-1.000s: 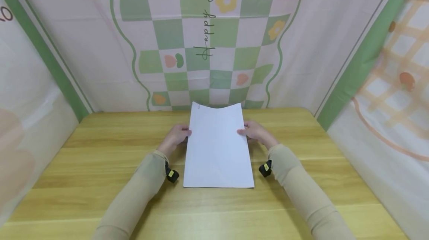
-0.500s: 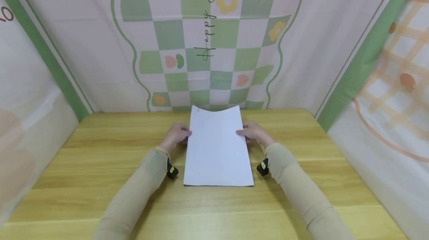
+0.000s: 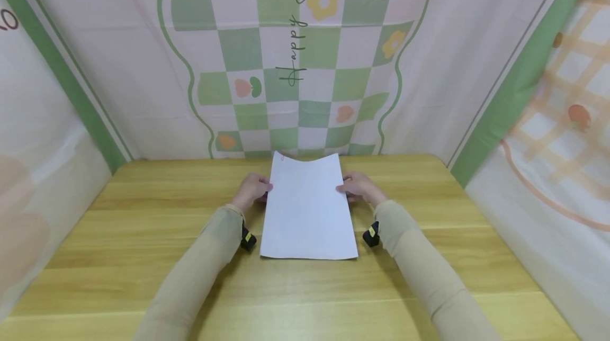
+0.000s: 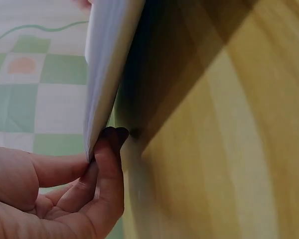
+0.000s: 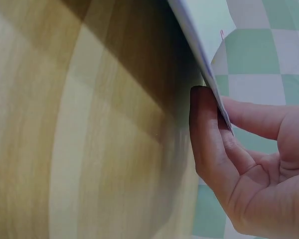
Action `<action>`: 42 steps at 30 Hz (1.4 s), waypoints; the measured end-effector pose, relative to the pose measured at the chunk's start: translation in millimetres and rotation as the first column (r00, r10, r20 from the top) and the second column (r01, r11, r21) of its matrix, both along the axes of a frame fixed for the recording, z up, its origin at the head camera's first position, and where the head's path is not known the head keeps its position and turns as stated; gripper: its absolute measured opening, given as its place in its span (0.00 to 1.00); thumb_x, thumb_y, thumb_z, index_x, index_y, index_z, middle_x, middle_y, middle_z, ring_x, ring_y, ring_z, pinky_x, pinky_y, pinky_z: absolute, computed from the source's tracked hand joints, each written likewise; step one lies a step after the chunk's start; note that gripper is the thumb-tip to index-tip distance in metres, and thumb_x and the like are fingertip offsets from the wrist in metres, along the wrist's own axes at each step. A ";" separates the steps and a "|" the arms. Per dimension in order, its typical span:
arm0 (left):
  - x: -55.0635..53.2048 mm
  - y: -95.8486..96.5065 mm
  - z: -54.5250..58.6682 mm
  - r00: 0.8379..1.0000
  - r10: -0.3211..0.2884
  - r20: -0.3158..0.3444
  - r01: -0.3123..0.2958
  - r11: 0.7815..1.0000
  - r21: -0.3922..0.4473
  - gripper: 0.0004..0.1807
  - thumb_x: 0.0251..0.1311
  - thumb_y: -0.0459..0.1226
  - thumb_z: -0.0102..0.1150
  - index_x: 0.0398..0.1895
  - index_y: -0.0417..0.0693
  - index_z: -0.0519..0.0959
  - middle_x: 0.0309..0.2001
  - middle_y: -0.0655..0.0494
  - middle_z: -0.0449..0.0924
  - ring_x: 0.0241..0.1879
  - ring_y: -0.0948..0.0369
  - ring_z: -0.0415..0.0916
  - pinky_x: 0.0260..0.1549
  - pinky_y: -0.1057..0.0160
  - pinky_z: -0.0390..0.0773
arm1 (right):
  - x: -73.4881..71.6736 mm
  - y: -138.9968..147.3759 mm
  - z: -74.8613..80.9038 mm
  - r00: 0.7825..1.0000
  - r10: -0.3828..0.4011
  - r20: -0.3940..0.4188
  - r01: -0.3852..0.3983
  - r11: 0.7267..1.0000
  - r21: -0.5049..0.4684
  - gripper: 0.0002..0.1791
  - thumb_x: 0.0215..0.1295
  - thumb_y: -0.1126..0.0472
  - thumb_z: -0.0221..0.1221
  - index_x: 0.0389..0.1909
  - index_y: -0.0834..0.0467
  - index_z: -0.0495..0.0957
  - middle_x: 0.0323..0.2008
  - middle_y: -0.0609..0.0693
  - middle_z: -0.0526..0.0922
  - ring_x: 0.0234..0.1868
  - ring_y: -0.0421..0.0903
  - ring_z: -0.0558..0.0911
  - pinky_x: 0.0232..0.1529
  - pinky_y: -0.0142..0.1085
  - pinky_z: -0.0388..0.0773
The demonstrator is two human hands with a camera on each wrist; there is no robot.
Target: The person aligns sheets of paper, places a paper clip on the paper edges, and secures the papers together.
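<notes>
A white sheaf of paper [image 3: 308, 214] spans the space between both hands in the head view, its far edge dipping in the middle. A small reddish paper clip [image 5: 222, 34] sits at its far left corner. My left hand [image 3: 253, 189] pinches the left edge, thumb on top and curled fingers beneath, as the left wrist view confirms. On the opposite edge my right hand [image 3: 361, 188] pinches the paper the same way. Both wrist views show the paper raised off the wooden table [image 3: 305, 304], with its shadow below. Whether it is one sheet or several is hard to tell.
A patterned cloth [image 3: 229, 50] with green checks hangs behind the table's far edge. More printed cloth hangs at the left [image 3: 43, 134] and right [image 3: 548, 171] sides. Each sleeve cuff carries a small black camera, the left camera [image 3: 248, 238] and the right camera [image 3: 371, 235].
The paper's near edge has moved slightly away from me and its far edge has dropped a little. Both forearms have shifted slightly inward; the two hands keep their hold.
</notes>
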State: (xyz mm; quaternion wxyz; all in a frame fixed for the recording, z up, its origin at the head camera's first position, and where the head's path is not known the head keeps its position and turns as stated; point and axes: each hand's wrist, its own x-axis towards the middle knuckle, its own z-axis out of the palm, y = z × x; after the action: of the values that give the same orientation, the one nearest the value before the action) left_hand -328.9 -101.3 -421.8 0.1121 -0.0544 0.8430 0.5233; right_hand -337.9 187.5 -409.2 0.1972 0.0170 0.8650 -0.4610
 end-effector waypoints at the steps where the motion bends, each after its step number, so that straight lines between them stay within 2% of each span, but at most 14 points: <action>1: -0.4 -0.1 0.3 1.000 0.004 0.003 -0.004 1.000 -0.001 0.11 0.62 0.30 0.55 0.45 0.32 0.77 0.43 0.41 0.78 0.33 0.58 0.77 0.36 0.64 0.81 | -0.6 -0.1 0.3 1.000 -0.001 0.002 0.001 1.000 0.000 0.27 0.66 0.65 0.55 0.63 0.71 0.61 0.51 0.64 0.73 0.43 0.48 0.78 0.46 0.37 0.80; 7: -2.6 -0.5 1.4 1.000 0.022 0.007 -0.021 0.999 -0.028 0.12 0.61 0.31 0.56 0.45 0.33 0.77 0.45 0.40 0.79 0.32 0.58 0.78 0.35 0.65 0.81 | -3.3 -2.2 0.4 0.999 -0.038 0.009 0.038 0.999 -0.011 0.28 0.66 0.66 0.55 0.64 0.70 0.59 0.55 0.66 0.71 0.45 0.50 0.78 0.46 0.36 0.80; 12: -3.1 -0.9 0.7 0.999 0.043 0.009 -0.043 0.999 -0.003 0.12 0.60 0.30 0.57 0.45 0.32 0.77 0.44 0.40 0.78 0.28 0.60 0.76 0.32 0.66 0.81 | -6.3 -4.7 -3.6 0.998 -0.063 0.005 0.063 0.997 -0.040 0.28 0.66 0.67 0.54 0.64 0.71 0.60 0.58 0.67 0.70 0.49 0.53 0.78 0.48 0.38 0.79; 21: -4.1 -1.2 -1.0 0.997 0.071 0.020 -0.071 0.997 0.011 0.12 0.57 0.27 0.58 0.45 0.32 0.77 0.47 0.38 0.78 0.27 0.62 0.77 0.31 0.67 0.81 | -9.6 -4.4 -7.7 0.996 -0.090 0.014 0.091 0.995 -0.046 0.26 0.66 0.67 0.55 0.63 0.69 0.62 0.57 0.66 0.71 0.46 0.50 0.78 0.46 0.38 0.80; 31: -2.6 0.0 -0.6 0.995 0.086 0.042 -0.089 0.994 0.064 0.14 0.56 0.24 0.58 0.47 0.30 0.76 0.47 0.38 0.76 0.32 0.58 0.78 0.32 0.66 0.82 | -7.1 -0.6 -5.8 0.995 -0.096 0.018 0.096 0.994 -0.049 0.25 0.64 0.68 0.56 0.60 0.71 0.64 0.52 0.64 0.72 0.41 0.48 0.79 0.45 0.37 0.81; 42: -0.4 -1.4 1.8 0.996 0.079 0.047 -0.081 0.996 0.037 0.11 0.58 0.26 0.57 0.44 0.32 0.77 0.40 0.42 0.78 0.32 0.57 0.77 0.33 0.63 0.82 | -8.0 2.9 -6.3 0.991 -0.134 0.014 0.135 0.990 -0.040 0.25 0.63 0.67 0.57 0.60 0.70 0.65 0.55 0.64 0.72 0.43 0.48 0.78 0.43 0.38 0.81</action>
State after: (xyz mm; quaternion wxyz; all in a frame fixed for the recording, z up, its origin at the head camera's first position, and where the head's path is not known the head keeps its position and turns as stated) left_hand -329.2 -102.7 -419.9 0.1111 -0.0978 0.8271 0.5421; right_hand -345.9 190.4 -415.5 0.1707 0.0738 0.8512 -0.4908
